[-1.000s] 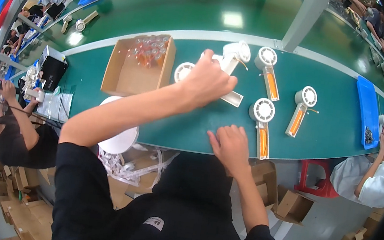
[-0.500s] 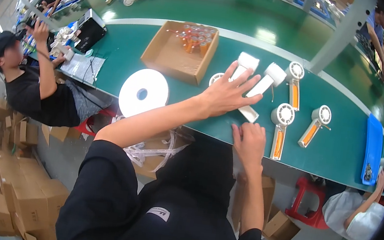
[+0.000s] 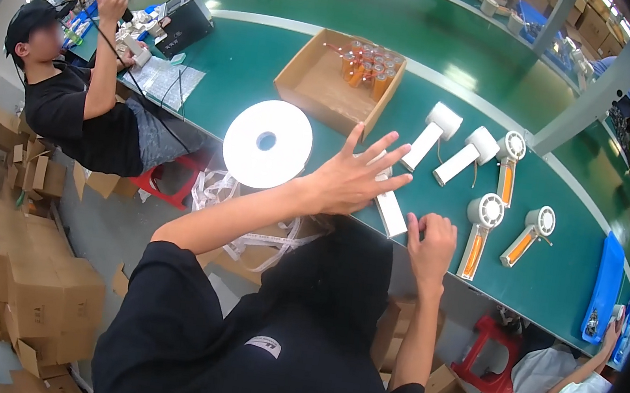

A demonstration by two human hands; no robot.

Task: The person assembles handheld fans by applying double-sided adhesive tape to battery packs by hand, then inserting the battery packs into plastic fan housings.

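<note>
My left hand (image 3: 355, 176) is open, its fingers spread above a white handheld-fan housing (image 3: 390, 213) that lies near the table's front edge. The hand hides the housing's upper end, and I cannot tell whether the fingertips touch it. At the housing's near end, my right hand (image 3: 431, 248) has its fingers loosely curled, with nothing visible in them. Beyond lie two white fans with their heads turned away, one fan (image 3: 423, 143) beside another fan (image 3: 459, 160). To the right, several fans show round vented heads and orange cells in their handles, such as the nearest fan (image 3: 478, 235).
A cardboard box (image 3: 299, 75) holds orange cells with wires. A large white reel (image 3: 243, 139) stands before it at the table edge. On the right is a blue tray (image 3: 601, 294), with a co-worker's arm (image 3: 582, 375) beside it. Another person (image 3: 77, 98) sits on the left.
My left hand has drawn back toward me from the two far fans and now hovers over the nearer housing. The head view has shifted, moving the table items across the picture.
</note>
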